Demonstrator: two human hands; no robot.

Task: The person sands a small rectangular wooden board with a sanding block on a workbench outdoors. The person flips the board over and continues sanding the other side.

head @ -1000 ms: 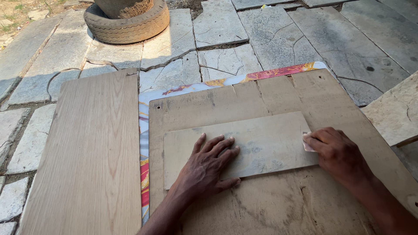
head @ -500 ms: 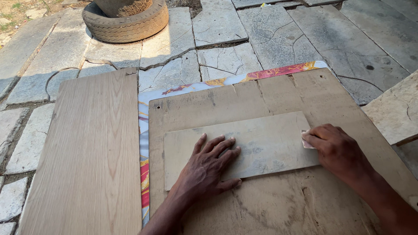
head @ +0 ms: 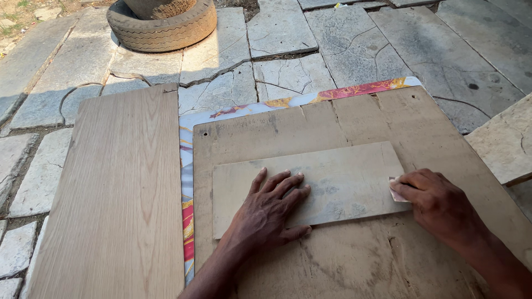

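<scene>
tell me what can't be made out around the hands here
Head view only:
- small pale scrap: mostly covered by the right hand.
- small rectangular wooden panel: surface under the flat left hand hidden.
- old rubber tyre: cut off by the top edge.

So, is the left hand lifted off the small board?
No, the left hand lies flat with spread fingers on the small board, while the right hand pinches a small piece at its right end.

Outdoor yard work area w/ improvised woodworking setup. Evidence: cracked grey stone paving slabs (head: 288, 33); worn black rubber tyre (head: 162, 27) set on the paving; long light-oak veneer plank (head: 111, 199) and scuffed brown hardboard sheet (head: 354, 127) laid flat just below the tyre.
</scene>
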